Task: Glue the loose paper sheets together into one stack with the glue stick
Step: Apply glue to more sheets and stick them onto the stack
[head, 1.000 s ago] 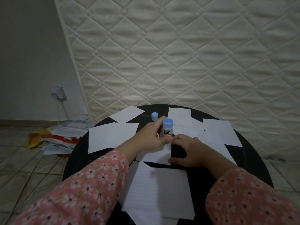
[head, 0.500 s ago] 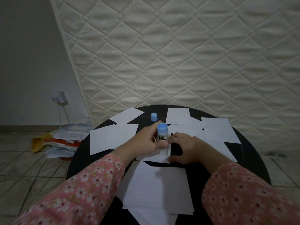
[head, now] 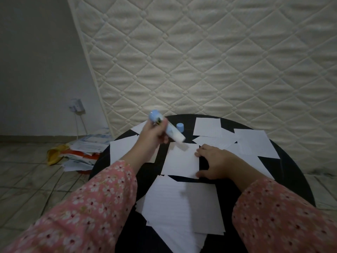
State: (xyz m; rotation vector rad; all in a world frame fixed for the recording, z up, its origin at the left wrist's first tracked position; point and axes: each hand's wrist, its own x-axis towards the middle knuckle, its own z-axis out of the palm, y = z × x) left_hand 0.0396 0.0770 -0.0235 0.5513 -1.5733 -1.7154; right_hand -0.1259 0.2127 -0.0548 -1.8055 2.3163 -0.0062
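The glue stick (head: 166,129) is in the left hand (head: 153,136), whose fingers curl round its barrel. It is tilted, with the pale tip pointing down and to the right, just above the far left corner of a small paper sheet (head: 181,162); whether the tip touches the paper cannot be told. Its blue cap (head: 180,127) stands apart on the round black table (head: 291,172), just beyond the stick, so the stick is uncapped.

The right hand (head: 212,164) lies on the table at the sheet's right edge, fingers spread fairly flat and pressing that edge down, gripping nothing.

The step in hand looks like spreading glue on this sheet. The next move probably calls for drawing the tip across the paper while the right hand pins it, since thin paper would slide or crease on the smooth top. Then the sheet must go onto the stack (head: 184,209) of larger lined sheets nearest the person, its edges slightly fanned.

The stick is a smooth plastic cylinder, white with a light blue end and a dark label. The sheets are flat, thin, white rectangles; several loose sheets (head: 255,143) lie overlapping across the far side. Behind stands a cream quilted mattress (head: 218,61) with diamond stitching. Both sleeves are pink floral cloth.
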